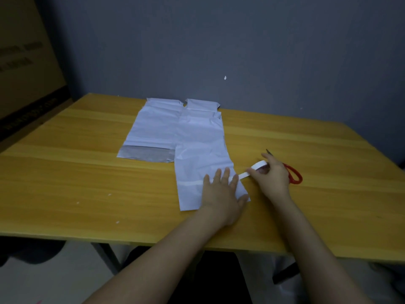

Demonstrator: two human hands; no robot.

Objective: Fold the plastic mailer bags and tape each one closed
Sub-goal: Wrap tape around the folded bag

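A long white mailer bag, folded narrow, lies lengthwise on the wooden table. A strip of white tape runs across its near end. My left hand lies flat on the bag's near end, fingers spread over the tape. My right hand grips a roll of white tape just right of the bag, and a stretch of tape runs from the roll to the bag's edge. A second white mailer bag lies to the left, partly under the first, with a grey flap at its near end.
Red-handled scissors lie on the table just behind my right hand. A large cardboard box stands at the far left beside the table. A grey wall rises behind the table. A few small white scraps dot the table's near left.
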